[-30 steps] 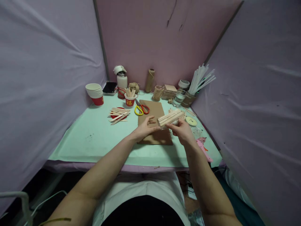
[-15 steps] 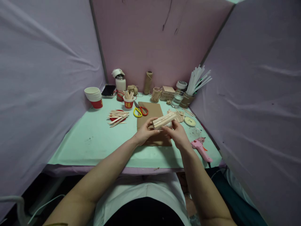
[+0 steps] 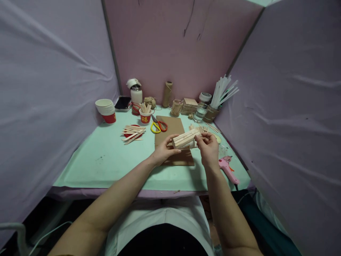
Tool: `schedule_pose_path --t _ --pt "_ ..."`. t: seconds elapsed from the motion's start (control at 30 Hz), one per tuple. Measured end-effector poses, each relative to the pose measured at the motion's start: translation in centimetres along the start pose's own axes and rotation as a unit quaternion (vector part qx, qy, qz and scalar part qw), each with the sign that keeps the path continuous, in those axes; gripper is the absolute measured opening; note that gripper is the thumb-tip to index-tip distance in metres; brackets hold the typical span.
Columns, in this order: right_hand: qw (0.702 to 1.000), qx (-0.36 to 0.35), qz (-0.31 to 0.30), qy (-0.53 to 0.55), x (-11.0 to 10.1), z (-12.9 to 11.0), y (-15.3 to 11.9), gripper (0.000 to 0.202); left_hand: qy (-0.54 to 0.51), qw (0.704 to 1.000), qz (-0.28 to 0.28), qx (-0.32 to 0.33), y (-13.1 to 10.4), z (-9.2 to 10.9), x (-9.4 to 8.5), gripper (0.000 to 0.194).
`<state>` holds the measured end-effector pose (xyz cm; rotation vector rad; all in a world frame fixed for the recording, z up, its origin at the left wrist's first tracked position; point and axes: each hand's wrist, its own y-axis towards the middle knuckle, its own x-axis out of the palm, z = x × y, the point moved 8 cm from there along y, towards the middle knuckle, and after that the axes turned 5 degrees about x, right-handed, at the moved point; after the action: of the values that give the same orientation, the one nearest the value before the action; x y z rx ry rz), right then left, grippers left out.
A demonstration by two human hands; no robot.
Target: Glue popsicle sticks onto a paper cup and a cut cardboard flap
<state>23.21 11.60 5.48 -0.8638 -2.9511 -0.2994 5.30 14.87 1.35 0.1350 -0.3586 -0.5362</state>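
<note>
Beyond the left hand (image 3: 163, 150), a cup (image 3: 145, 120) holds sticks (image 3: 145, 107).

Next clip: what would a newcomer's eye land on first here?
Probably the stick-covered piece above the brown cardboard, with the left hand gripping one end and the right hand at the other. Next, perhaps, the white straws fanning upward at the back right, and the pink glue gun lying front right.
</note>
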Motion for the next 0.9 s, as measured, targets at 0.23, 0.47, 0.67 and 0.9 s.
schedule_pose_path --t 0.23,0.47,0.67,0.9 --pt "0.999 0.036 -0.017 0.029 0.12 0.06 0.03 0.033 0.001 1.0 -0.007 0.001 0.0 0.01 0.09 0.071" --pt "0.998 0.046 -0.023 0.023 -0.02 0.31 -0.03 0.033 0.004 1.0 0.008 0.002 -0.03 0.24 -0.02 0.069" --pt "0.998 0.051 -0.034 0.026 0.16 0.24 -0.19 0.034 0.006 1.0 -0.002 -0.008 -0.1 0.32 0.27 0.072" --pt "0.998 0.051 -0.031 0.006 0.03 0.25 -0.37 0.035 0.017 1.0 0.01 -0.024 -0.25 0.14 0.19 0.067"
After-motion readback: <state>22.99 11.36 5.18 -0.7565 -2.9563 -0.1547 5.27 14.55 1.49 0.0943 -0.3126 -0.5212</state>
